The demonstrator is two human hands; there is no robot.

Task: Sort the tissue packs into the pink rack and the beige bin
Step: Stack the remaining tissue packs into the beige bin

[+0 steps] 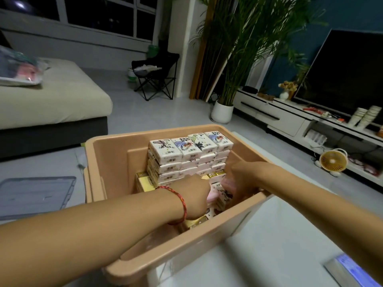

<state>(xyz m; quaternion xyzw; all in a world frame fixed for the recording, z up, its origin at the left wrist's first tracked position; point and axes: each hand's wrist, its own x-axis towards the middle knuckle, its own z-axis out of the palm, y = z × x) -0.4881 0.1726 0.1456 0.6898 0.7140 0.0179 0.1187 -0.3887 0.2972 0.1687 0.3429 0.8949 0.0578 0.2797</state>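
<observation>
Living room, white table [269, 245]: bin [103, 154] holds packs [186, 150] stacked at its far wall — likely light, soft, best gripped across the short sides. Inside reach left hand [192, 196] and right hand [241, 177] — fingers hidden, grip unclear.

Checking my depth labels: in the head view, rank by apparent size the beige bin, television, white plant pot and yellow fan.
1. beige bin, nearest the camera, so it looks extra large
2. television, partly cut off by the frame edge
3. white plant pot and yellow fan: they look alike, so unranked
</observation>
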